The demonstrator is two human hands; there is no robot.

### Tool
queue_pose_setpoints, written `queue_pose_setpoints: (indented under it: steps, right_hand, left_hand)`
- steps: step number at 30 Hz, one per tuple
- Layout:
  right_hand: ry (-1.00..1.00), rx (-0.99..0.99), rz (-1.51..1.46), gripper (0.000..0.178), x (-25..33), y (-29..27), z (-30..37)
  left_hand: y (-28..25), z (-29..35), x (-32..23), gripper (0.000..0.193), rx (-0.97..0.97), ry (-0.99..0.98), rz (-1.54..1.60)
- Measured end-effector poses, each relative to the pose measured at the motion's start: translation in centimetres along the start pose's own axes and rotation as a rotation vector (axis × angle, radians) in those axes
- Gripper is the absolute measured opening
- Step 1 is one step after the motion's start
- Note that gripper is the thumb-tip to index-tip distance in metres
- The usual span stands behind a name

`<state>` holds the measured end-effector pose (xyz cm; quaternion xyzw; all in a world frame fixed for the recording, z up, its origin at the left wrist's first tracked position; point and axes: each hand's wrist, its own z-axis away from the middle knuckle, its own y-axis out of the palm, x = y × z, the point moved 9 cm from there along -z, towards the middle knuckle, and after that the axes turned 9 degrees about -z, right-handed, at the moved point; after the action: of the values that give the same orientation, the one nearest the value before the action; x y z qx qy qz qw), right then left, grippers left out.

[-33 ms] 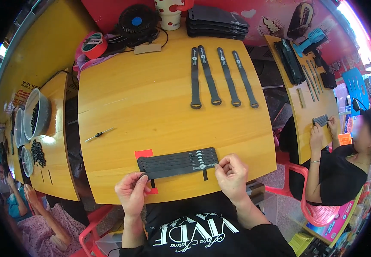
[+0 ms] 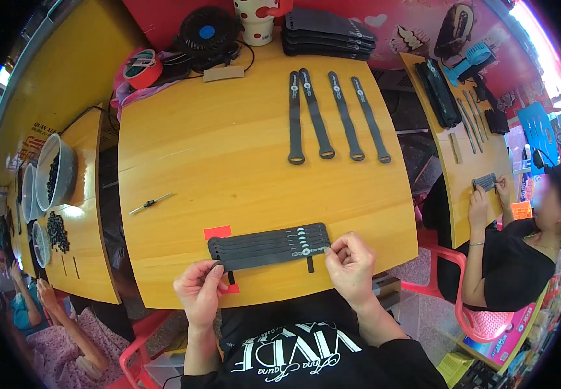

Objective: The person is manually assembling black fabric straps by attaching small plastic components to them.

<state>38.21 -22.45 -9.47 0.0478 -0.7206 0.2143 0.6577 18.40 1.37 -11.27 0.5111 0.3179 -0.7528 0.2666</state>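
A row of overlapping dark grey cable straps (image 2: pixel 264 244) lies near the table's front edge, their white printed marks lined up toward the right. My left hand (image 2: pixel 199 288) pinches the left end of the nearest strap between thumb and fingers. At that strap's other end, my right hand (image 2: pixel 351 264) is closed in a pinch on its right tip. The nearest strap is stretched straight between both hands. A thin black strip (image 2: pixel 311 264) pokes out from under the straps on the right, and another short black strip (image 2: pixel 231 277) shows beside my left fingers.
Red tape pieces (image 2: pixel 217 232) mark the table by the straps. Several single straps (image 2: pixel 319 123) lie at the back right, below a dark strap stack (image 2: pixel 326 32). A thin pointed tool (image 2: pixel 151 203) rests on the left. Behind stand a fan (image 2: pixel 208 31) and a dotted mug (image 2: pixel 254 23). Co-workers (image 2: pixel 514 259) sit nearby.
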Motion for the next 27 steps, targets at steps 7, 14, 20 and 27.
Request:
queue_pose_setpoints:
  steps: [7,14,20,27]
  right_hand:
    - [-0.005,0.012,-0.002,0.019,0.3,0.2,-0.2]
    - [0.006,0.022,0.014,0.020,0.1,0.2,-0.2]
    - [0.066,0.019,0.021,0.021,-1.2,-0.3,0.3]
    - [0.106,0.007,-0.049,0.021,-1.1,-0.1,0.2]
  left_hand:
    - [0.0,0.0,-0.3,0.006,0.002,0.007,0.004]
    - [-0.2,0.1,-0.4,0.007,0.013,-0.032,0.021]
    - [-0.4,0.2,-1.6,0.002,-0.067,0.173,-0.288]
    - [-0.4,0.1,-2.8,0.009,-0.127,0.168,-0.414]
